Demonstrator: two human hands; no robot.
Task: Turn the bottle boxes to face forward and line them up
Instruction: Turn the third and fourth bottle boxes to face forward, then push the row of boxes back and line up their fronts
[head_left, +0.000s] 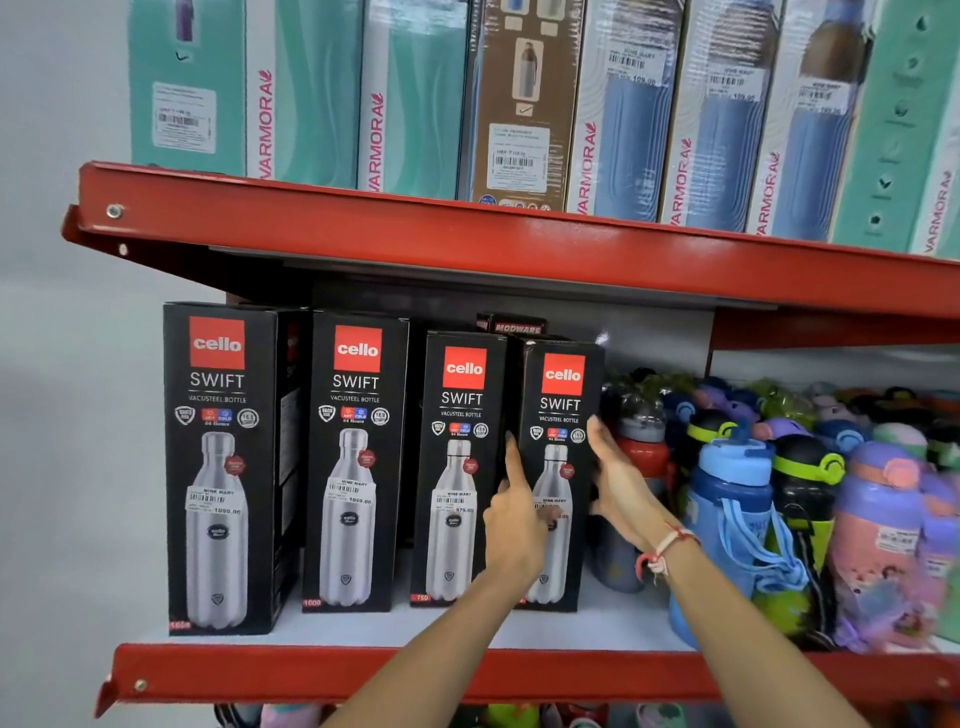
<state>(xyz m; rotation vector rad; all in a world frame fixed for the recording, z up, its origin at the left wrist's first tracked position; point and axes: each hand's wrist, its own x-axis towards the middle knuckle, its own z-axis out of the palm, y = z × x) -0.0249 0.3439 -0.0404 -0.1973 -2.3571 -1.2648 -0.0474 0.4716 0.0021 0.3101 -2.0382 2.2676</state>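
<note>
4 black boxes stand upright in a row on the lower shelf, filling the 9 o'clock half of the view, all with the printed bottle side facing out. From 9 o'clock toward the centre they are box 1, box 2, box 3 and box 4. Each box looks shorter than the one before it. Small gaps separate them, and box 1's bottom edge sits nearest the shelf's front lip.

Both hands are on box 4. The left hand lies against the box's front at its 9 o'clock edge, index finger stretched up toward 12 o'clock along the gap beside box 3, the other fingers curled in loosely. The right hand presses the box's 3 o'clock side, fingers spread narrow and flat, thumb tip on the front edge. A red-and-white thread band circles that wrist. The box is held between the 2 hands.

At 3 o'clock, just beside box 4, loose bottles crowd the same shelf, blue, green, purple and pink. A smaller dark box peeks out behind boxes 3 and 4. On the upper shelf at 12 o'clock stand teal boxes and 1 brown box.
</note>
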